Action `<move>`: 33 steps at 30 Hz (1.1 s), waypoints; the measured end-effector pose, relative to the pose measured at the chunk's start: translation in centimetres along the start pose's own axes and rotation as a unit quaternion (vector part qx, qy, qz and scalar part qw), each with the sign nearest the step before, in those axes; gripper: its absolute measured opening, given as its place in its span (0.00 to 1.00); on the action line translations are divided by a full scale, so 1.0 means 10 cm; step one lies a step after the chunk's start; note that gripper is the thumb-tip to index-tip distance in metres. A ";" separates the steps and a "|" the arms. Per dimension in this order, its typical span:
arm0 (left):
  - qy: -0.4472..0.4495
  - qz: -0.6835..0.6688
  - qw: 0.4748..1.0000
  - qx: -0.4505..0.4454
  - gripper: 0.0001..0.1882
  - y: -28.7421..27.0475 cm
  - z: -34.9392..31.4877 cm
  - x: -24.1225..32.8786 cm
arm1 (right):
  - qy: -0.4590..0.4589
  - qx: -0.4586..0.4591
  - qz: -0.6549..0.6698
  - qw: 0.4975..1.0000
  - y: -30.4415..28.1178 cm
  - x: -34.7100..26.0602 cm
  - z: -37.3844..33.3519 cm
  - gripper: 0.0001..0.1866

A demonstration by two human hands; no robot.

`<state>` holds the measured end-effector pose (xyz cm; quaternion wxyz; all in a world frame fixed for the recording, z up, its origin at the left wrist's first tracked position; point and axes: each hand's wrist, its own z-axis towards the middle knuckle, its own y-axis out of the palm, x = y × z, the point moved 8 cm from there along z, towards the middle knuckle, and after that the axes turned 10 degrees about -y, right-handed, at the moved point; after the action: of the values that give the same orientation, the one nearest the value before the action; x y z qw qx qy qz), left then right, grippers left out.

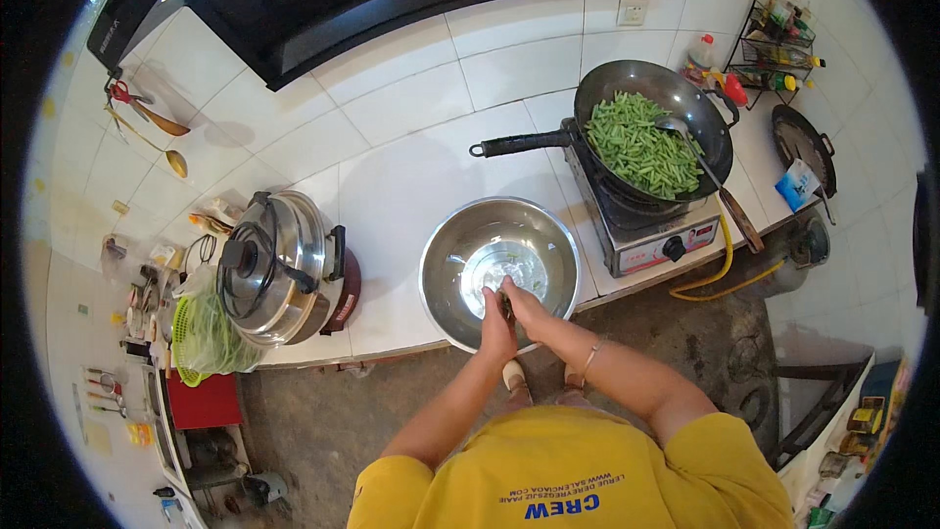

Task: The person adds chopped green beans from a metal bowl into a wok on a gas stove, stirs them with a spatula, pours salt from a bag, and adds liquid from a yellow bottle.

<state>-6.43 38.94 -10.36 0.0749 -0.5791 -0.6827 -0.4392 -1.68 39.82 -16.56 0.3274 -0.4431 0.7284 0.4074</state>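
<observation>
One left hand (499,333) and one right hand (530,313) meet, palms facing — over the near side of one round steel bowl (446,279) on the counter (382,235), its mouth upward; between them one dark sliver (505,309) runs fore-and-aft — gripped or not, I cannot tell

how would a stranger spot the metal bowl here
On the white tiled counter, look between the glass-lidded pot at left and the gas stove at right. The round steel bowl sits at the front edge, under the person's left hand and right hand. Unlike the dark wok of green beans, it's silvery, with no handle showing.
</observation>
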 end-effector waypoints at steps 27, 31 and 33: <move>0.052 0.233 0.960 0.149 0.24 -0.55 0.02 0.83 | 0.132 0.009 0.209 0.969 -0.29 -0.54 0.11 0.10; 0.136 0.650 0.729 0.165 0.22 -0.83 0.43 0.65 | 0.022 -0.104 0.301 0.948 -0.27 -1.57 -0.01 0.11; 0.122 0.756 0.605 0.220 0.21 -0.78 0.43 0.62 | -0.103 -0.100 0.267 0.953 -0.44 -2.58 -0.35 0.12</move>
<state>-13.30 46.83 -13.13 0.5878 -0.7962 -0.0630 -0.1289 12.07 45.32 5.31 0.2341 -0.2184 0.7377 0.5944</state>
